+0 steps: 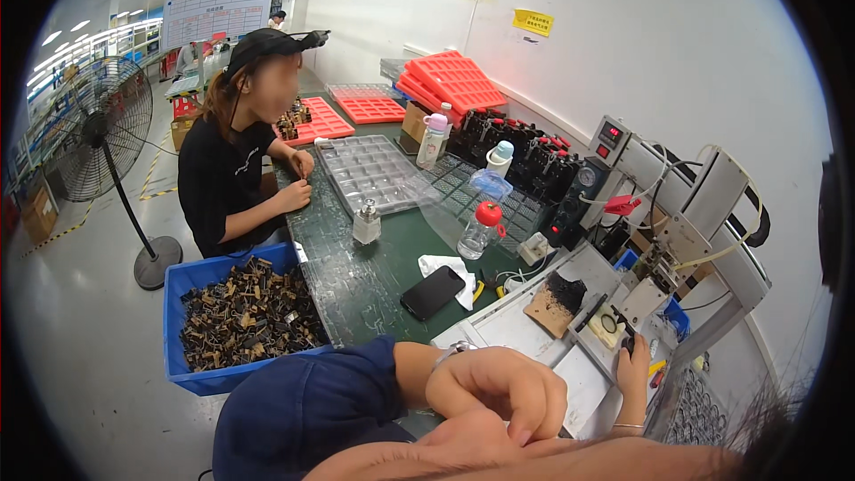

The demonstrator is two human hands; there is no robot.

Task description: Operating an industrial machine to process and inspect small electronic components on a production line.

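Observation:
My left hand (503,390), with a bracelet at the wrist, is raised close to the camera. Its fingers are curled in, and no object shows in them. A navy sleeve (312,396) covers that arm. At the right, my right hand (634,370) grips a small black knob (630,340) at the edge of a metal fixture. A pale yellow block with a round dark ring (609,322) sits in this fixture, under the head of a bench press machine (655,281). Left of it lies a brown pad (554,305) smeared with black.
A blue bin (191,374) full of small brass-and-black parts stands left of the green table (356,289). A co-worker (236,147) sits across the corner beside a clear tray (370,174). Nearby are a phone (433,292), bottles (481,230), red trays (454,80) and a fan (98,129).

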